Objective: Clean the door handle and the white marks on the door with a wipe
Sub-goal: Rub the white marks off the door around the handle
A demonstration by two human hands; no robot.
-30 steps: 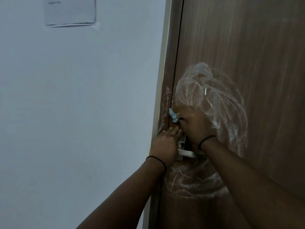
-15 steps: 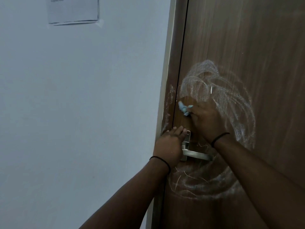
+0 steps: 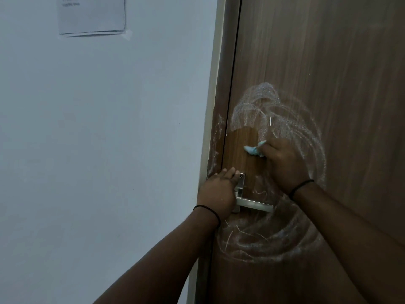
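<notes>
the right hand (image 3: pixel 285 163) pinched the soft, limp wipe (image 3: pixel 254 150), bunched best at its middle, while the left hand (image 3: pixel 217 191) lay flat-fingered by the door handle (image 3: pixel 254 204).

Head view, close, facing forward at the door (image 3: pixel 306 62).

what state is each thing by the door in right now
door: shut in its frame
white marks: partly wiped, bare patch above the handle
door handle: level, left hand over its plate
wipe: crumpled, pinched by right hand against door
paper: stuck on wall
</notes>
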